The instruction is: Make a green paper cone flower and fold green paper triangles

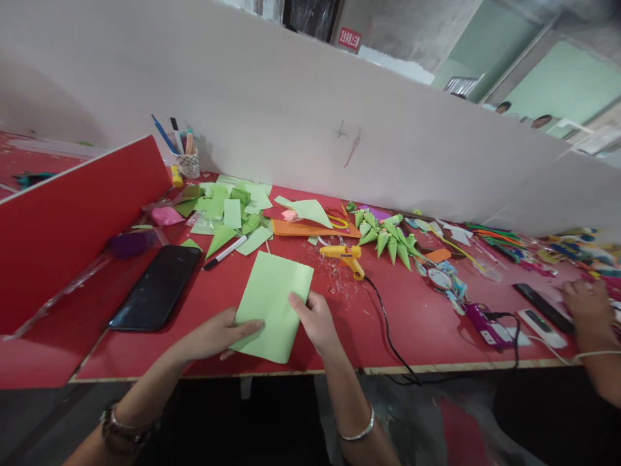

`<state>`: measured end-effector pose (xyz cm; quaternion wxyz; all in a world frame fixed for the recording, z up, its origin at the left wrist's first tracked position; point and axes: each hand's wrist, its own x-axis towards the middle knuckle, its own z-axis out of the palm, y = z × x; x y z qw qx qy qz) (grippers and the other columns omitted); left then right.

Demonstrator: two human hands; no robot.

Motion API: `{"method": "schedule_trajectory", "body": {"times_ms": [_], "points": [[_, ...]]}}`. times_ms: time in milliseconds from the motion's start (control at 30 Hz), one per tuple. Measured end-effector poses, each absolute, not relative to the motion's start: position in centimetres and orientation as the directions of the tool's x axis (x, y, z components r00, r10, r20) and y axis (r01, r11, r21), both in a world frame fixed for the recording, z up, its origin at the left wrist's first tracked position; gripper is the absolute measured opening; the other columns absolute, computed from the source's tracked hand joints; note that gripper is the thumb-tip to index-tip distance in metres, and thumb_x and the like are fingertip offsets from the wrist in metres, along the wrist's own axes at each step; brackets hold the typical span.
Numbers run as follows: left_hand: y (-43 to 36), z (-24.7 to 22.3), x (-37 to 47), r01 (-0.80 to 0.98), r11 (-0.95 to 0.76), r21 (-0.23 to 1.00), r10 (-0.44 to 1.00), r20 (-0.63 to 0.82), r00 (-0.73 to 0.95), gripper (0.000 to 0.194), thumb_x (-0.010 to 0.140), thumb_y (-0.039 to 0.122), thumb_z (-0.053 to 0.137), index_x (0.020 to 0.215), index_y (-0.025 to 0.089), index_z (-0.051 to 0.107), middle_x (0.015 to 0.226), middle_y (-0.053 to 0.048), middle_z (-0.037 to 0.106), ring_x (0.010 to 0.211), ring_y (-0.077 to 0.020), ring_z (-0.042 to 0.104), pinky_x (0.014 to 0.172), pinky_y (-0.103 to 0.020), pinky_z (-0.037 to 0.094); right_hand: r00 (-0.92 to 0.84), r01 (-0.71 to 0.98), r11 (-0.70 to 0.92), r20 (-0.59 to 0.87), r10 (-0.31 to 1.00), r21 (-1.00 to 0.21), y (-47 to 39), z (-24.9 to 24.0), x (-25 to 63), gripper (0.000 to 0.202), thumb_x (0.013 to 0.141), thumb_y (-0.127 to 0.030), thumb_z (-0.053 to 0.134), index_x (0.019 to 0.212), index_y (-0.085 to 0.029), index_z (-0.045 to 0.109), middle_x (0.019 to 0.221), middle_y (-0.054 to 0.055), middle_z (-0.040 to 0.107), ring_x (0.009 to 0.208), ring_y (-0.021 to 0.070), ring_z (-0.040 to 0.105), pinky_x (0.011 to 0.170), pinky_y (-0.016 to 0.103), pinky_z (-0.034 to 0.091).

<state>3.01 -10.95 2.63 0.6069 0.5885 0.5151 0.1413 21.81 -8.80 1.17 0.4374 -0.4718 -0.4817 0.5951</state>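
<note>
Green paper sheet (274,304) flat between left hand (216,333) and right hand (317,320)

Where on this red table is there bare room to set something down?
Bare red table lies between the glue gun cord and the purple device. A smaller bare strip lies between the black phone and the green sheet. The back is crowded: green scraps, paper cones.

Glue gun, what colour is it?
The glue gun is yellow, seen in the head view.
</note>
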Motion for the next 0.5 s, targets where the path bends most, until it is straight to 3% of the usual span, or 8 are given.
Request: {"method": "schedule_trajectory", "body": {"times_ms": [100, 167, 233, 300, 367, 433, 500], "points": [[-10.9, 2.6, 2.8, 0.427, 0.287, 0.857, 0.775, -0.470, 0.423, 0.047, 0.072, 0.063, 0.046, 0.060, 0.018, 0.045, 0.040, 0.008, 0.036, 0.034, -0.0060, 0.031, 0.035, -0.019, 0.022, -0.191, -0.102, -0.043, -0.023, 0.981, -0.994, -9.0, 0.9, 22.2, 0.032, 0.080, -0.038, 0.053, 0.104, -0.016, 0.054, 0.096, 0.009, 0.065, 0.083, 0.0191, 0.061, 0.073, 0.031, 0.049], [-10.9, 2.4, 2.4, 0.410, 0.311, 0.857, 0.776, -0.478, 0.412, 0.047, 0.072, 0.063, 0.047, 0.063, 0.017, 0.047, 0.042, 0.007, 0.040, 0.034, -0.0053, 0.029, 0.034, -0.019, 0.020, -0.228, -0.061, 0.123, 0.134, 0.964, -0.991, -9.3, 0.7, 23.0, 0.046, 0.084, -0.031, 0.049, 0.127, -0.021, 0.036, 0.118, 0.011, 0.055, 0.097, 0.0190, 0.058, 0.084, 0.035, 0.048], [-10.8, 2.2, 2.1, 0.384, 0.337, 0.859, 0.776, -0.485, 0.404, 0.047, 0.072, 0.063, 0.047, 0.065, 0.016, 0.048, 0.044, 0.007, 0.042, 0.033, -0.0046, 0.027, 0.034, -0.020, 0.016, -0.271, 0.087, 0.341, 0.307, 0.912, -0.936, -9.7, 0.7, 24.0, 0.062, 0.083, -0.025, 0.049, 0.137, -0.026, 0.018, 0.135, 0.012, 0.038, 0.112, 0.0204, 0.049, 0.094, 0.039, 0.043], [-10.8, 2.0, 1.9, 0.360, 0.362, 0.860, 0.771, -0.493, 0.402, 0.047, 0.072, 0.062, 0.047, 0.066, 0.016, 0.048, 0.043, 0.007, 0.041, 0.032, -0.0042, 0.024, 0.033, -0.021, 0.013, -0.351, 0.318, 0.548, 0.440, 0.826, -0.774, -10.2, 0.9, 24.8, 0.068, 0.080, -0.020, 0.052, 0.138, -0.029, 0.018, 0.143, 0.010, 0.021, 0.126, 0.0246, 0.034, 0.101, 0.044, 0.035], [-10.7, 1.9, 1.9, 0.349, 0.382, 0.856, 0.762, -0.505, 0.405, 0.046, 0.073, 0.061, 0.047, 0.067, 0.015, 0.049, 0.043, 0.007, 0.041, 0.031, -0.0043, 0.023, 0.033, -0.021, 0.013, -0.451, 0.525, 0.686, 0.518, 0.726, -0.504, -10.5, 1.0, 25.2, 0.062, 0.077, -0.016, 0.056, 0.132, -0.033, 0.033, 0.145, 0.006, 0.016, 0.131, 0.0286, 0.021, 0.104, 0.049, 0.029], [-10.4, 1.8, 2.1, 0.361, 0.385, 0.849, 0.757, -0.514, 0.403, 0.044, 0.074, 0.059, 0.046, 0.068, 0.015, 0.050, 0.046, 0.006, 0.043, 0.033, -0.0046, 0.026, 0.033, -0.021, 0.016, -0.539, 0.629, 0.742, 0.558, 0.631, -0.231, -10.7, 1.0, 25.3, 0.049, 0.078, -0.013, 0.055, 0.121, -0.035, 0.048, 0.141, 0.004, 0.026, 0.129, 0.0277, 0.024, 0.105, 0.049, 0.026], [-10.1, 1.5, 2.3, 0.407, 0.354, 0.842, 0.751, -0.516, 0.413, 0.042, 0.075, 0.056, 0.046, 0.067, 0.015, 0.050, 0.046, 0.006, 0.042, 0.034, -0.0053, 0.028, 0.034, -0.020, 0.019, -0.612, 0.625, 0.777, 0.573, 0.545, -0.071, -10.7, 0.5, 25.3, 0.038, 0.081, -0.011, 0.052, 0.112, -0.033, 0.056, 0.128, 0.004, 0.045, 0.119, 0.0213, 0.038, 0.105, 0.043, 0.027]]}}
